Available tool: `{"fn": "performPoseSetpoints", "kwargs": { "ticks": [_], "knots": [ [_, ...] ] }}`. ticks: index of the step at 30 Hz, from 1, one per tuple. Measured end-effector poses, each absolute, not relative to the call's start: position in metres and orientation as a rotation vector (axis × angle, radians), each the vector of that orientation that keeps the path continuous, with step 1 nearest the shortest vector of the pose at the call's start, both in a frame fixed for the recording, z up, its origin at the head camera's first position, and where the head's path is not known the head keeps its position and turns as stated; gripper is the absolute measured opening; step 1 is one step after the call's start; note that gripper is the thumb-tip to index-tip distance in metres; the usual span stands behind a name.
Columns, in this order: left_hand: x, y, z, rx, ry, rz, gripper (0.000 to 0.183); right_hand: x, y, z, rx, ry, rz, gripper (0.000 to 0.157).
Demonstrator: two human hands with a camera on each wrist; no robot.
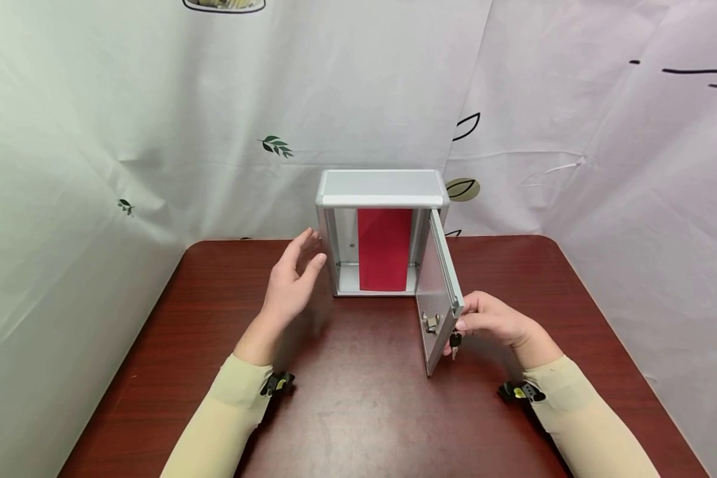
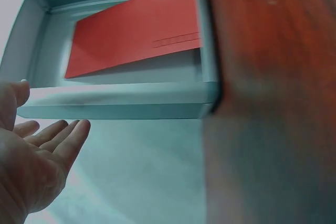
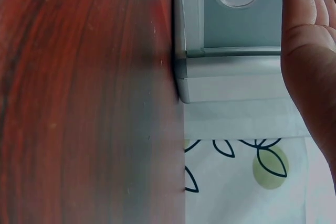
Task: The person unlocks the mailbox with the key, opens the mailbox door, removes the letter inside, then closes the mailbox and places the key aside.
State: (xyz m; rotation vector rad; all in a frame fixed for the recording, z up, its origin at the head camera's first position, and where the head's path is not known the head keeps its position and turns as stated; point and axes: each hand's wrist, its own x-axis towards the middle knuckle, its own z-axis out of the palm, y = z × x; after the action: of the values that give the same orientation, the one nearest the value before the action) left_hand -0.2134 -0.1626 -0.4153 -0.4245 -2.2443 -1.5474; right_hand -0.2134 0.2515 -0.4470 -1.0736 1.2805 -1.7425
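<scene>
A silver-framed box (image 1: 382,182) stands upright on the table, its hinged door (image 1: 445,279) swung outward on the right. Inside leans a flat red rectangular paper (image 1: 384,249), which also shows in the left wrist view (image 2: 136,30). The door carries a metal lock (image 1: 432,324) on its inner face, and a black-headed key (image 1: 455,340) hangs on the outer side. My left hand (image 1: 289,282) is beside the box's left wall, fingers extended and holding nothing. At the door's free edge, my right hand (image 1: 496,322) touches the outer side near the key; the door hides some fingertips.
The box stands on a dark reddish wooden table (image 1: 358,411) with rounded back corners. White fabric (image 1: 370,79) with leaf prints hangs behind and along both sides. Both wrists wear black straps (image 1: 279,384).
</scene>
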Motion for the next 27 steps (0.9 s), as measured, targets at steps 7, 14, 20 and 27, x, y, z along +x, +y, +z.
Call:
{"fn": "performPoseSetpoints", "kwargs": {
  "ticks": [7,14,20,27],
  "knots": [
    [-0.204,-0.162,-0.398,-0.465,-2.031,-1.580,0.048,-0.214,0.251,-0.448,-1.101,1.275,-1.746,0.038],
    [-0.195,-0.153,-0.387,-0.605,-1.965,-1.549,0.042,-0.215,0.251,-0.449,-1.112,1.276,-1.748,0.039],
    [-0.192,-0.145,-0.389,-0.654,-1.973,-1.591,0.042,-0.215,0.250,-0.450,-1.131,1.237,-1.754,0.038],
    [-0.188,-0.130,-0.398,-0.697,-2.042,-1.658,0.043,-0.214,0.249,-0.449,-1.121,1.229,-1.753,0.039]
  ]
}}
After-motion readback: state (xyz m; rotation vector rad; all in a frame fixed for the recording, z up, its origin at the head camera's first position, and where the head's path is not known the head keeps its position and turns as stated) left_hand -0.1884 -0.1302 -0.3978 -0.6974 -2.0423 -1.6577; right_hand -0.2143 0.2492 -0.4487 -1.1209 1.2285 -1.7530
